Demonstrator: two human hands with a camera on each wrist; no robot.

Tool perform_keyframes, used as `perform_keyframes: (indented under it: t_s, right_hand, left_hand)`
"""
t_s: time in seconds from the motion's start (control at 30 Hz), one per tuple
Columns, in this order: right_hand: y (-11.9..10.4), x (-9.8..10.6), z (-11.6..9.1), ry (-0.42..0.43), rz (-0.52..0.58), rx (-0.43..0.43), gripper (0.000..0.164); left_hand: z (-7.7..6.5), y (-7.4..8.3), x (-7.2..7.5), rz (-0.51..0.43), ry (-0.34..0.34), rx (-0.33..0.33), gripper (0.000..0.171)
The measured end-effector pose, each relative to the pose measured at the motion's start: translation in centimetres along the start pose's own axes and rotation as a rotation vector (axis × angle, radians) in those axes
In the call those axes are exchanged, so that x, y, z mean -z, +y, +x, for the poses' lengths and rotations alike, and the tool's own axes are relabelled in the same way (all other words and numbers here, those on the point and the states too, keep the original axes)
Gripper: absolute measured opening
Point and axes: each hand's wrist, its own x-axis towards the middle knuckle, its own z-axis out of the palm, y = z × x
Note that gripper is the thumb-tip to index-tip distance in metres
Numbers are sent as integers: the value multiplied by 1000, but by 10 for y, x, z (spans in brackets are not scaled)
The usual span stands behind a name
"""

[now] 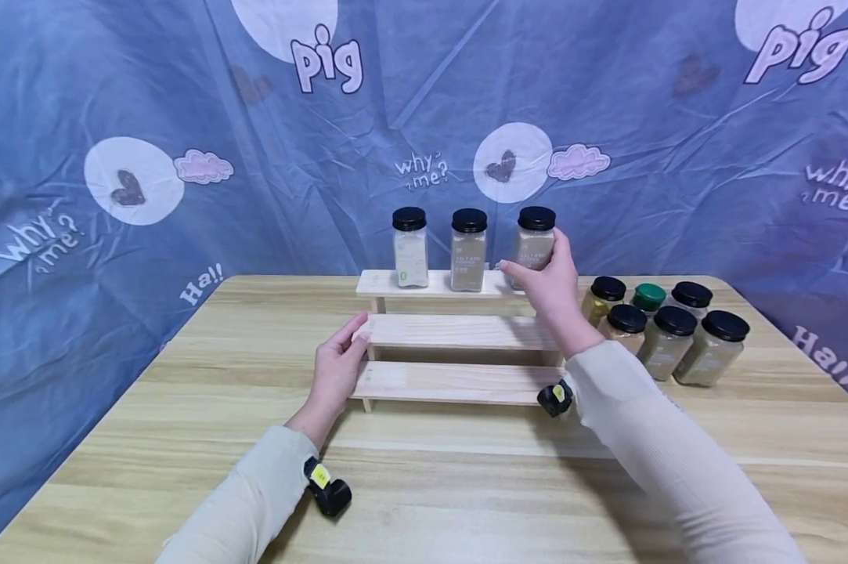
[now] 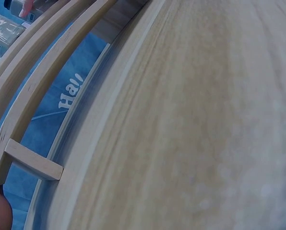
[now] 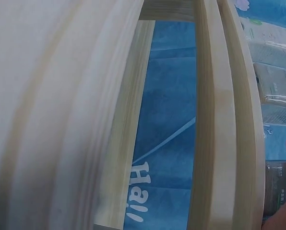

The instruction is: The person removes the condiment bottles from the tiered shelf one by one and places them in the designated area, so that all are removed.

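a third black-lidded spice jar (image 1: 535,239) is gripped by the right hand (image 1: 552,287) at the top tier's right end of the wooden stepped rack (image 1: 459,332), steadied by the left hand (image 1: 337,370) with relaxed fingers, so release seems due next.

The table (image 1: 184,470) has a pale wood-grain top, smooth with a soft sheen; the stepped rack (image 1: 459,333) is of bare, light wood, matt and unpainted; the spice jar (image 1: 535,247) in the right hand (image 1: 553,286) looks like clear glossy plastic or glass, with a black cap and a paper label; the other jars (image 1: 666,329) look the same, one with a green cap; the backdrop (image 1: 184,117) is thin blue printed cloth, creased and matt; the sleeves (image 1: 677,462) are of pale, finely ribbed knit.
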Motion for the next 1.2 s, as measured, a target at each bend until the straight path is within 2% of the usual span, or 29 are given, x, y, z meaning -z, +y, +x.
perform_keyframes:
  t_s: [0.73,1.07,1.2]
  right_hand:
    - [-9,5,2,-4,-46,-43,81]
    - [-11,13,-3,-36,-35,-66,80]
    - [-11,20,-8,-34,-61,-60,81]
  left_hand:
    - [0,0,0,2,-14,0,36]
    - [1,0,1,6,-13,-9,36]
    - [0,1,0,15,-10,-13,36]
